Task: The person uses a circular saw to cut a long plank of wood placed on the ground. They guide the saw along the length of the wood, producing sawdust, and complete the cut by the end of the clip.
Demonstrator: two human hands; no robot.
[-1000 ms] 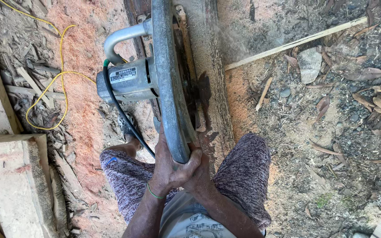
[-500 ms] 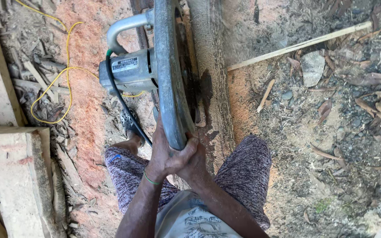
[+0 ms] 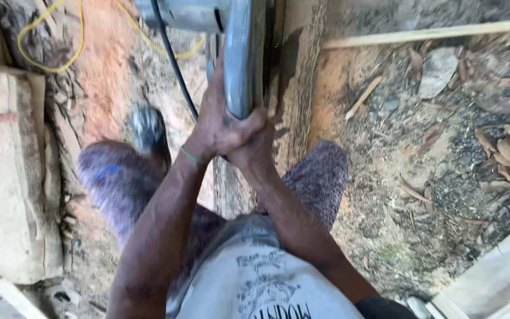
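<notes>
Two hands, left hand (image 3: 219, 127) and right hand (image 3: 255, 145), are clenched together on the steel handle (image 3: 244, 59) of the power saw (image 3: 184, 13), riding the timber beam (image 3: 293, 88) (heavy, rigid, smooth metal — grip low, both fists).

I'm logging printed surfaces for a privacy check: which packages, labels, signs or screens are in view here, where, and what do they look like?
No packages, signs, screens or stuck-on labels show.
Shirt print: bottom centre, on the person's grey shirt, dark lettering and line drawing, blurred.
Power saw body: top centre, plain grey, no label showing.
</notes>
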